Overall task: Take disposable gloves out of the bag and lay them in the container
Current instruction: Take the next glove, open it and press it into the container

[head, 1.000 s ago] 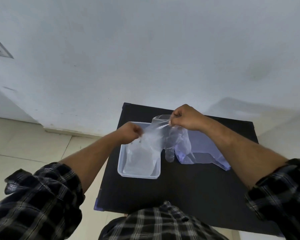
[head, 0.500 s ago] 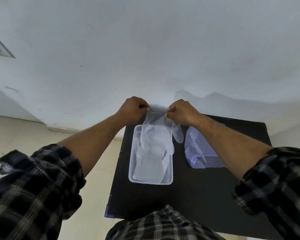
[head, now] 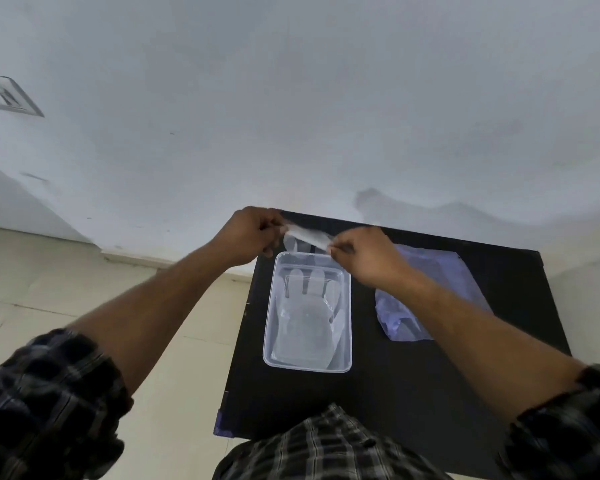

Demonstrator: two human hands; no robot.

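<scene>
Both hands, left hand [head: 253,233] and right hand [head: 364,258], pinch a glove's [head: 307,236] cuff above the container [head: 307,367]; bag [head: 440,271] lies beside it.

Since a second ago: glove [head: 305,318] gone from hanging bunched mid-air to lying flat inside container [head: 347,320], fingers toward far end. Left hand [head: 253,237] and right hand [head: 364,256], raised before, now pinch cuff low over far rim.
</scene>
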